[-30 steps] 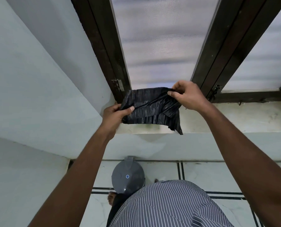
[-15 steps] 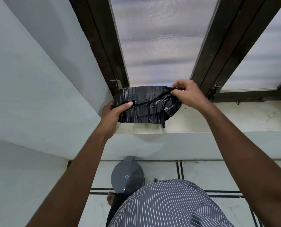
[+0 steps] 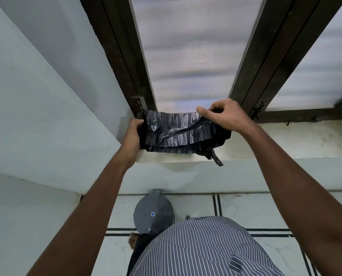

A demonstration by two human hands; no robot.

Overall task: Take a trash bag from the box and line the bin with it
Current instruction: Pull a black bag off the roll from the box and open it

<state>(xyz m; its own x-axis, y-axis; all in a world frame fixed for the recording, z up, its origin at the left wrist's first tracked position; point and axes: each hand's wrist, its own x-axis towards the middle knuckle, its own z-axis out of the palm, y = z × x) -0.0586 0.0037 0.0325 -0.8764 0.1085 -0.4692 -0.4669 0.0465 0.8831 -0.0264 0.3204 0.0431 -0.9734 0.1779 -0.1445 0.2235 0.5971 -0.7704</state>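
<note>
A black, creased trash bag (image 3: 178, 132) is stretched flat between my two hands above the white window sill (image 3: 285, 142). My left hand (image 3: 133, 134) grips its left edge. At the top right corner my right hand (image 3: 226, 114) pinches the plastic. A loose tail of the bag hangs off the sill's front edge at the right. Down on the floor, close to the wall, stands the grey bin (image 3: 153, 212) with its round lid closed. No box is in view.
A dark-framed window (image 3: 188, 56) with frosted glass rises behind the sill. A white wall (image 3: 36, 116) closes the left side. The tiled floor (image 3: 246, 208) has black inlay lines. My striped shirt (image 3: 202, 250) covers the lower middle.
The bag has been spread wider and flatter. My left hand moved left along its edge, my right hand lifted the top right corner, and a tail now hangs down at the right.
</note>
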